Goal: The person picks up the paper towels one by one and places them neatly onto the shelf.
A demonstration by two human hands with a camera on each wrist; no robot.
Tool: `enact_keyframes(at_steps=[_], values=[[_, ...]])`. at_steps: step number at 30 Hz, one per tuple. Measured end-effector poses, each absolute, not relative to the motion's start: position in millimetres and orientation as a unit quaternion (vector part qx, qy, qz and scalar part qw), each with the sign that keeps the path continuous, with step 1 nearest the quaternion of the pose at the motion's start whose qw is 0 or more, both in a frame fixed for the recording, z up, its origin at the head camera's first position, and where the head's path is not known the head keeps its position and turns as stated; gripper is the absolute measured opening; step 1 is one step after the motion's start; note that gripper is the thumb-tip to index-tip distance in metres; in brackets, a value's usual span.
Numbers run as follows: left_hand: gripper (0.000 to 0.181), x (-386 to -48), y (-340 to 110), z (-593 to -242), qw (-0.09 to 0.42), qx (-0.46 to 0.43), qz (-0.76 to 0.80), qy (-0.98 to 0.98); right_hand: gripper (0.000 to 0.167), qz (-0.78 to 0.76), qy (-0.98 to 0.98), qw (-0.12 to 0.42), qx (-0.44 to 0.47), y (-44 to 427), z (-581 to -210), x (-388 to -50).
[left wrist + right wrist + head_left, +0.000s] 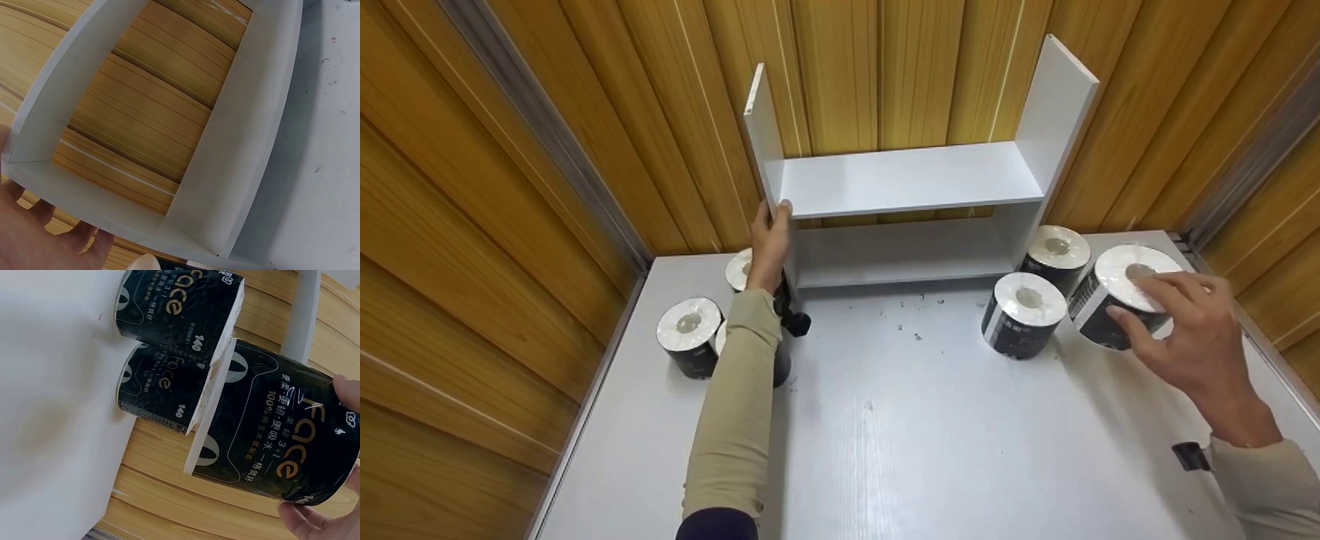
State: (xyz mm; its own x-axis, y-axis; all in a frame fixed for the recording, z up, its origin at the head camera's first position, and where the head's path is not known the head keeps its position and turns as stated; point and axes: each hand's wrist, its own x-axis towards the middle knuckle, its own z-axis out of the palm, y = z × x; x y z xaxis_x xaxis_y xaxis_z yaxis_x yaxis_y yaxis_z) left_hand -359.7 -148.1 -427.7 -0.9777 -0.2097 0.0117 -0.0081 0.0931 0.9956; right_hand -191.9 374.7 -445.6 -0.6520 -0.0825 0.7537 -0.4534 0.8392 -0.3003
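Observation:
A white two-tier shelf unit [915, 178] stands at the back of the white table. My left hand [771, 241] grips the edge of its left side panel, fingers behind and thumb in front; the left wrist view shows the panel [112, 208] beside those fingers. My right hand [1204, 337] holds a wrapped paper roll [1099, 319] by its upper part, at the right of the table. In the right wrist view this black-wrapped roll [270, 422] is off the table, in front of two standing rolls. Thumb and fingers lie on opposite sides of it.
Right of the shelf stand a front roll [1020, 337] and a rear roll [1057, 251]. More rolls [688, 337] stand at the left, partly hidden by my left sleeve [735, 420]. Wood-patterned walls [840, 75] enclose the table [900, 435]; dark specks lie before the shelf.

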Motion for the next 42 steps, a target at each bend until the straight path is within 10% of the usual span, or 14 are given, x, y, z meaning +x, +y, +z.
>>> enact_keyframes(at_steps=[42], values=[[0.071,-364,-149,-435,0.106,0.064,-0.671,-0.731,0.056,0.249,-0.862,0.396,0.196,333,-418,-220]])
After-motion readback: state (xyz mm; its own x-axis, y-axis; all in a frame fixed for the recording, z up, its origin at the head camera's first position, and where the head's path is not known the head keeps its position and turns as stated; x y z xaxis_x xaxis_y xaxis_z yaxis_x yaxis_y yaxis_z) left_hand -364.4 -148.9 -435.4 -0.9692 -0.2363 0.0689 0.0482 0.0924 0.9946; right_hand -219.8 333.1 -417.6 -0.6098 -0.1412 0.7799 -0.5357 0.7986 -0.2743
